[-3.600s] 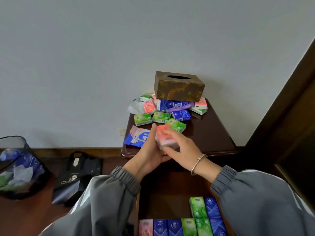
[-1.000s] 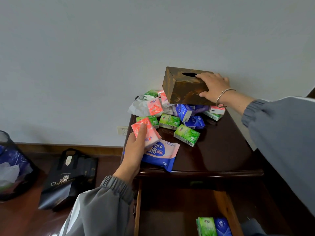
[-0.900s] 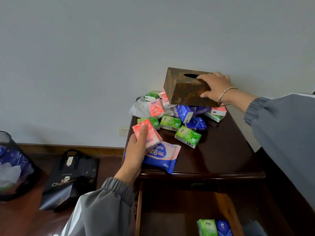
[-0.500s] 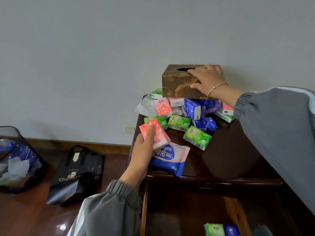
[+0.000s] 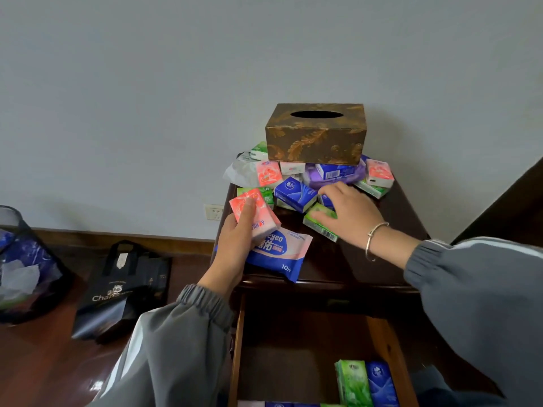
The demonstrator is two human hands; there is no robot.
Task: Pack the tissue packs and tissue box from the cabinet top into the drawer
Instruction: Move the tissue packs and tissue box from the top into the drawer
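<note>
Nearest the viewer, the open drawer [image 5: 236, 348] already holds a green pack [image 5: 351, 383] and a blue pack [image 5: 382, 383] standing side by side. Just above its front edge, the left hand [image 5: 235, 248] grasps a pink tissue pack [image 5: 254, 211], thumb across its face, over a blue wipes packet [image 5: 279, 254] that overhangs the cabinet top [image 5: 396, 218]. Beyond that, the right hand [image 5: 349, 218] lies with fingers spread on a loose green tissue pack [image 5: 320, 223], not curled round it. At the back, the tissue box [image 5: 316, 139] sits on the heap of packs against the wall. The packs look light, soft and slick in their film, so pinching across the short sides should hold them best. The box looks rigid; it probably wants a grip spanning both long faces, lifted straight up so the heap beneath does not spill.
</note>
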